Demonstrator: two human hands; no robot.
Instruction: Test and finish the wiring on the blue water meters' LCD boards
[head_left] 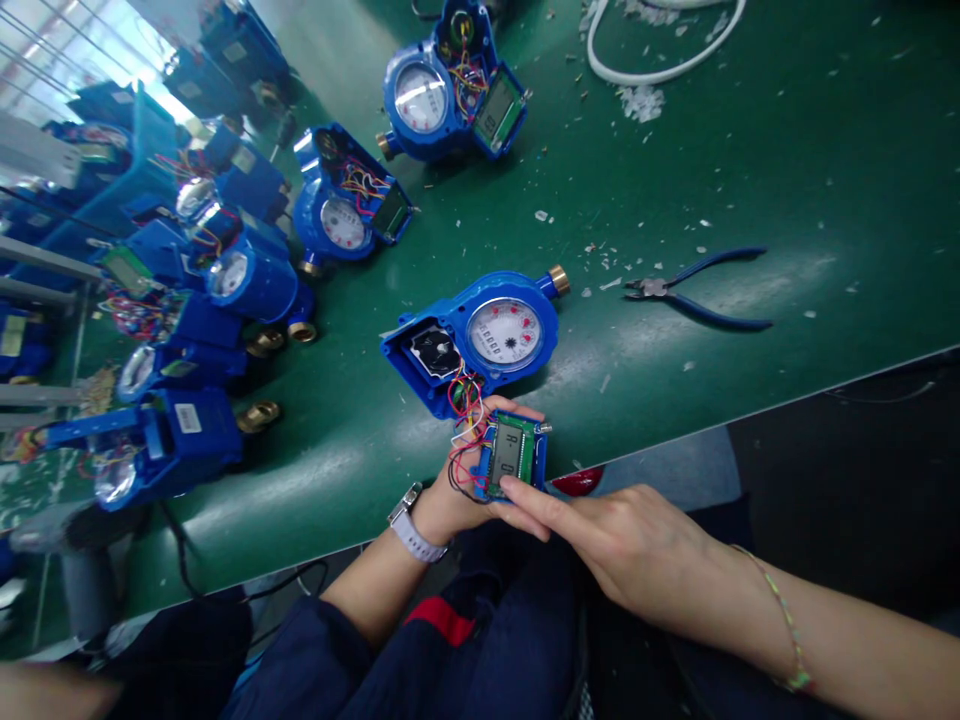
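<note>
My left hand (452, 500), with a watch at its wrist, is closed around the edges of a small display module (517, 455) with a green circuit board and a lit-free grey screen. My right hand (626, 540) stretches its index finger onto the lower edge of the screen; its other fingers are curled and partly hidden. Red, black, white and yellow wires (466, 410) run from the module to a blue water meter (553, 325) lying on the bench. The meter has a round white dial, a brass end and an uncovered square compartment.
Blue-handled cutting pliers (701, 290) lie right of the meter. Two more opened meters (345, 222) sit farther back, and several others (259, 280) crowd the left. A grey power tool (82, 545) is at lower left, near another blurred hand (56, 690). White cord (637, 78) and scraps lie on the green bench (840, 180).
</note>
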